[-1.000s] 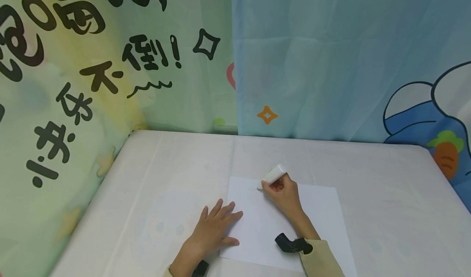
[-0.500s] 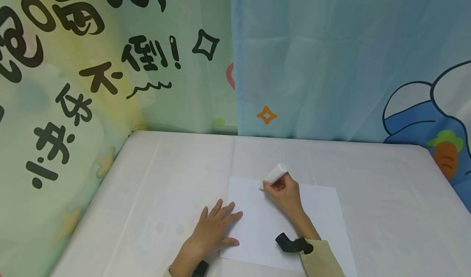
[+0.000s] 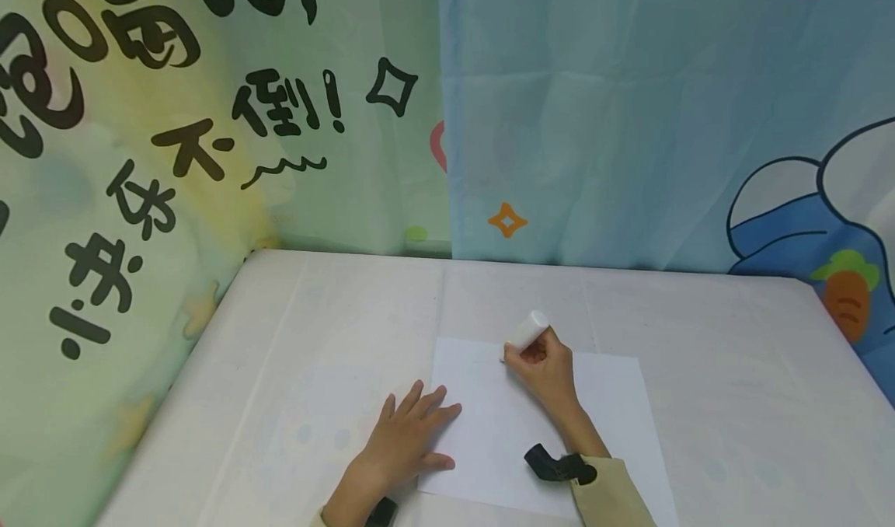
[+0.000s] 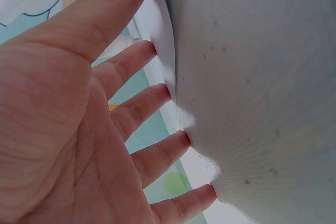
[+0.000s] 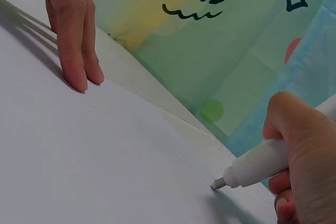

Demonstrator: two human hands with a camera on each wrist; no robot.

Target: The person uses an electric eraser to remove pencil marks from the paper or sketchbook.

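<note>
My right hand (image 3: 544, 368) grips a thick white pen-shaped tool (image 5: 260, 163) with a stepped nose and a narrow grey tip. In the right wrist view that tip touches, or nearly touches, the white sheet of paper (image 3: 503, 449), close to its far edge. The tool leans, with its blunt end up and to the right in the head view. My left hand (image 3: 405, 438) rests with spread fingers at the paper's left edge. In the left wrist view its fingertips (image 4: 157, 92) meet the surface, some on the paper and some on the tablecloth; they hold nothing.
A white cloth (image 3: 336, 309) covers the table, its back edge running along a printed curtain (image 3: 594, 123). Lettering marks the green curtain (image 3: 349, 193) on the left. A black wrist strap (image 3: 559, 465) sits on the right sleeve (image 3: 608, 488).
My right hand has slid a little to the right with the white tool, its tip staying by the paper's far edge. The left hand and the paper keep their places.
</note>
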